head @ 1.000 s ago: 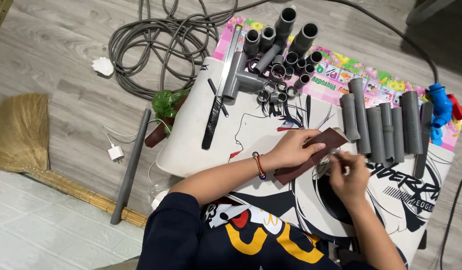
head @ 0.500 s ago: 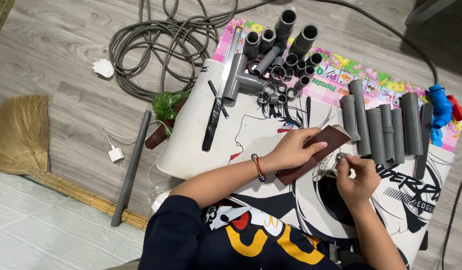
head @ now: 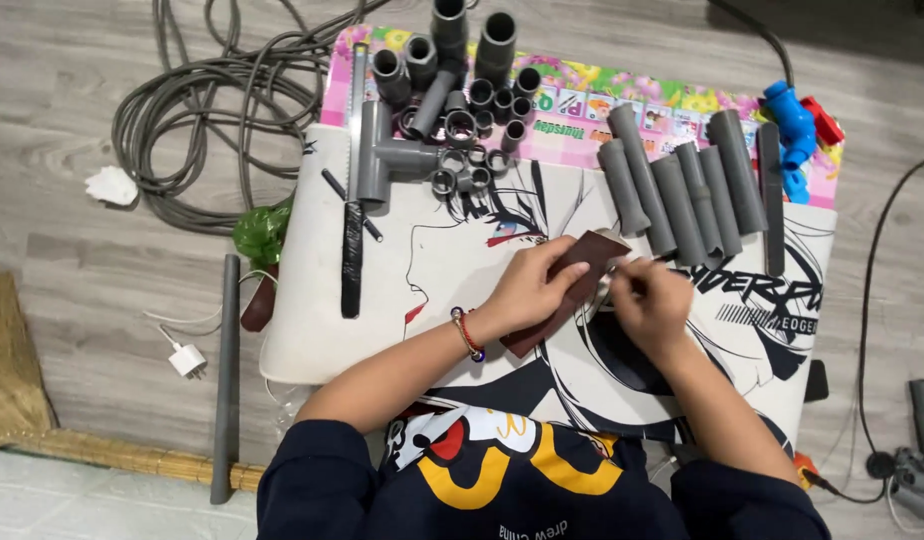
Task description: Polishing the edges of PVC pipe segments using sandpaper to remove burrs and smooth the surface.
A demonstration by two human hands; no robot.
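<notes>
My left hand [head: 527,285] presses a brown sheet of sandpaper [head: 592,255] flat onto a white printed mat [head: 422,260]. A beaded bracelet [head: 469,333] circles that wrist. My right hand [head: 650,300] sits just right of the sheet, fingers closed on a small pale piece at the sheet's upper edge; the piece is mostly hidden. A row of cut grey pipe lengths [head: 682,185] lies just beyond both hands.
A heap of grey pipe fittings [head: 452,100] and a hacksaw [head: 354,200] lie at the mat's far left. Coiled grey cable [head: 202,110] lies on the wooden floor. A long grey pipe [head: 226,380], a white charger [head: 187,360] and a broom [head: 12,370] are at left. Blue and red fittings [head: 797,120] sit far right.
My right hand has slid up and left along the sandpaper's edge, closer to my left hand. The left hand keeps the sheet pinned in place.
</notes>
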